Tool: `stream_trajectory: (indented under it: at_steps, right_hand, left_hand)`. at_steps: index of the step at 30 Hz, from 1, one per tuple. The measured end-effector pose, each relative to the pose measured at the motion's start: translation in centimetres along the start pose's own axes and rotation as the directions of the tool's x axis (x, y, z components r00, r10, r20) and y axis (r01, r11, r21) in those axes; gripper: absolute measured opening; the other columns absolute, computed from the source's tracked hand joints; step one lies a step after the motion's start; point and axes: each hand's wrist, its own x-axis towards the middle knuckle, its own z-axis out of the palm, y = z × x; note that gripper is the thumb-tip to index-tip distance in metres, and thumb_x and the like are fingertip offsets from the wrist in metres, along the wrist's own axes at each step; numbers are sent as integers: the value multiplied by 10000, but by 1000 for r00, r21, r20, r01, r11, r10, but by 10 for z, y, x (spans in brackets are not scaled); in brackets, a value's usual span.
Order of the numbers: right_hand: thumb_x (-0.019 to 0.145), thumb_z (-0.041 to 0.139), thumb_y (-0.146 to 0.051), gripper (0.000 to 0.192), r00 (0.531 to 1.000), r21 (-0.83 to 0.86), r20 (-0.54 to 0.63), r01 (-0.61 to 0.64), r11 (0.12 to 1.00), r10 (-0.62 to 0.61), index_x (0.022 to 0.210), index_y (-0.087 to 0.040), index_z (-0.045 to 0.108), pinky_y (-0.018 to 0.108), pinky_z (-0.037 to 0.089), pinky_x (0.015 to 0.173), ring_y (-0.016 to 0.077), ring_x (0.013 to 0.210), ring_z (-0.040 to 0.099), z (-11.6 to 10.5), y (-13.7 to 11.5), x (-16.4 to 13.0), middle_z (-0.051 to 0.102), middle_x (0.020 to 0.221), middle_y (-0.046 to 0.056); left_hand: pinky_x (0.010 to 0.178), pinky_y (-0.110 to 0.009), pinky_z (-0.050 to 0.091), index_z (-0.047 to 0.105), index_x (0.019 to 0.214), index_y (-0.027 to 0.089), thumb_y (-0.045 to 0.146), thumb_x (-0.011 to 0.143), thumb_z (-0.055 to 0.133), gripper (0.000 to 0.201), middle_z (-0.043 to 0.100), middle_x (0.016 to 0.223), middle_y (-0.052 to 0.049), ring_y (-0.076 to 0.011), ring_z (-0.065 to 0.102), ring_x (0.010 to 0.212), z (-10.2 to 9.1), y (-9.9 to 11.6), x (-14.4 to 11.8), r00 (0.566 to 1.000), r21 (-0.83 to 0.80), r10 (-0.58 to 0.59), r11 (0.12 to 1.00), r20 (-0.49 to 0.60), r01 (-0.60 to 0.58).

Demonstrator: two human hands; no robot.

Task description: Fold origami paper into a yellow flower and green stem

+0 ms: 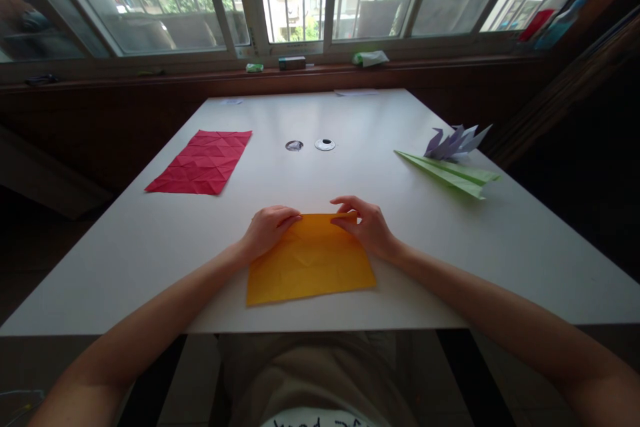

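An orange rectangular paper sheet [310, 260] is pinned flat at the white worktop's [150, 240] near edge: the left hand [267, 228] lies spread on its eleven-o'clock corner, while its one-o'clock edge is pinched by the right hand [365, 223], steadying it.

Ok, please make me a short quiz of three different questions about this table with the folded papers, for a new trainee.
1. True or false: both hands press on the far edge of the orange paper.
2. Which sheet lies flat and full of creases on the person's left side of the table? A) red paper B) green paper plane C) purple folded figure
3. Fill in: the purple folded figure sits just behind the ______.

Key:
1. True: the left hand and the right hand rest on that edge.
2. A, the red paper.
3. Green paper plane.
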Motion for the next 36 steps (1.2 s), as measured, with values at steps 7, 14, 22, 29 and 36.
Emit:
stream_trajectory:
  at_steps: [7,14,22,29,36]
  right_hand:
    - [716,608,-315,262,1000,12,18,-13,1000,13,951,-201,585,250,519,628,122,658,585,0,0,0,584,732,8]
    - [721,593,-277,309,998,-31,40,-37,999,38,1019,-210,544,266,482,664,137,703,570,-2,2,1,592,802,19]
    - [679,616,-289,579,958,202,200,-245,948,205,1202,-218,378,253,485,542,138,645,560,-2,9,3,565,755,-6]
    - [662,598,-221,501,946,183,81,-323,929,313,1131,-197,420,257,498,562,156,699,588,-1,15,8,585,799,19]
    - [660,598,-215,458,966,-13,-59,-251,968,250,1093,-194,447,286,497,618,166,719,585,-2,16,10,600,834,28]
  left_hand:
    - [629,-217,424,627,830,202,283,832,429,215,643,807,-26,-125,569,719,-1,4,-1,1000,20,21,1000,-2,-21]
    - [626,-216,413,611,828,195,303,837,424,217,634,802,-25,-121,560,710,-1,4,-1,999,27,21,999,-25,-20]
    - [714,-273,431,593,861,193,313,847,404,224,627,822,-33,-147,554,764,-1,-3,0,996,93,35,995,-78,-27]
    - [946,-369,354,447,1163,210,317,820,452,360,506,1178,-71,-197,428,1110,-3,-1,2,982,197,189,964,-27,-180]
    - [1049,-379,222,330,1294,204,444,838,362,516,330,1372,-64,-201,259,1271,2,-1,0,928,186,202,945,312,-268]
